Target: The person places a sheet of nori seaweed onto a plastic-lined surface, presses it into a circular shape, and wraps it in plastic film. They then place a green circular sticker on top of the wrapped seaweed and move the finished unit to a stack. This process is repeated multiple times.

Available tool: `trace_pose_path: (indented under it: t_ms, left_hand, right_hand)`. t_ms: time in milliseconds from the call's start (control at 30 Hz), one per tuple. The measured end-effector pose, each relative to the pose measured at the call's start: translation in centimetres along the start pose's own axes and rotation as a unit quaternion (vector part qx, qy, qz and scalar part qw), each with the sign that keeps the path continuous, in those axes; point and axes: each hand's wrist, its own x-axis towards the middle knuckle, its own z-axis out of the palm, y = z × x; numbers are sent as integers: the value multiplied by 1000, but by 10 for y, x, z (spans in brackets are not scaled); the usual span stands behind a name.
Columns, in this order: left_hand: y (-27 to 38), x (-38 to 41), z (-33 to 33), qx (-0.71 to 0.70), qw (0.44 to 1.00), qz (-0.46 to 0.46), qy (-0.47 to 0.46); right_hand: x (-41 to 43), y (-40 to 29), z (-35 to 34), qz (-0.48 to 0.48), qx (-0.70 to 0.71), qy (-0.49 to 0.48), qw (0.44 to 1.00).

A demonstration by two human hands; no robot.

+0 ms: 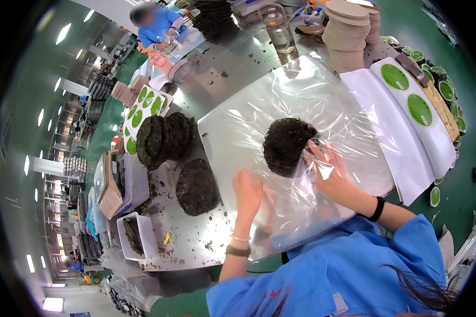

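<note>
A round, dark seaweed-like cake [287,146] lies on a large sheet of clear plastic film [238,138], spread over the metal table. My right hand [331,164] is at the cake's right edge, its fingers pinching gathered film. Left of and below the cake, my left hand [248,194] is slightly blurred, fingers apart, over the film, holding nothing visible. Further left stands a leaning stack of similar dark cakes [166,136], with one more dark round piece [197,187] lying in front of it.
White sheets with green round labels [404,99] lie right of the film. Beyond it are a stack of cardboard discs [345,39] and a water jug [279,33]. A white tub [150,237] and a yellow cutter [167,238] sit at left. A co-worker [156,25] works across the table.
</note>
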Motion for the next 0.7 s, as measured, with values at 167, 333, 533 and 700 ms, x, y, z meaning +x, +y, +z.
trace_pose_path:
  t_ms: [167,333,533,700]
  left_hand:
    - [0,-48,-17,13,994,44,-102]
    - [21,-48,-19,64,988,136,-37]
    - [9,-9,-37,-105,980,55,161]
    - [41,2,-56,-384,830,-111,390]
  right_hand:
    - [54,18,5,-112,2,-140,984]
    - [51,36,38,-89,53,-84,991]
    - [54,35,32,-112,59,-64,990]
    - [55,35,37,-83,56,5,995]
